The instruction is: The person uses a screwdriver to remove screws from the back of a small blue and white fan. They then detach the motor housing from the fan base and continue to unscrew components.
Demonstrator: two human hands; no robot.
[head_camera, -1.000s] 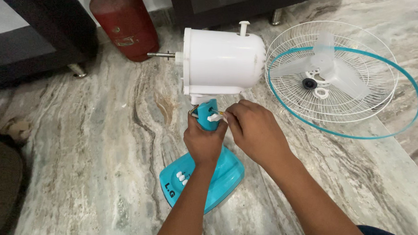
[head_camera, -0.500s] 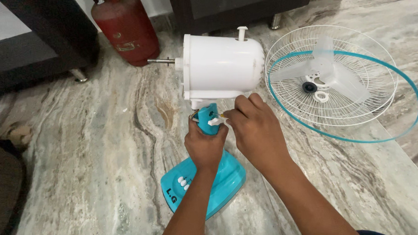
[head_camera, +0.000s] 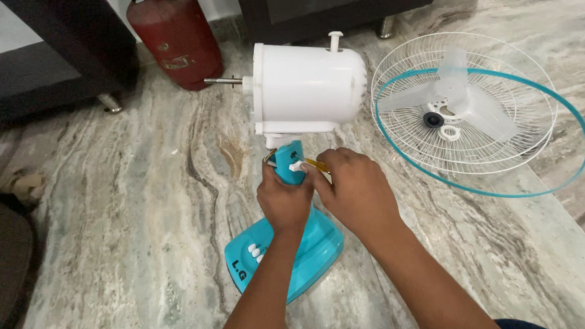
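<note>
I have my left hand wrapped around the teal neck of the table fan, just below the white motor housing, which lies sideways on the marble floor. My right hand is pinched on a yellow-handled screwdriver at the neck's white fastener. I judge this the joint-fastening step; next calls for steady turning without slipping. The wire guard lies right of the housing.
</note>
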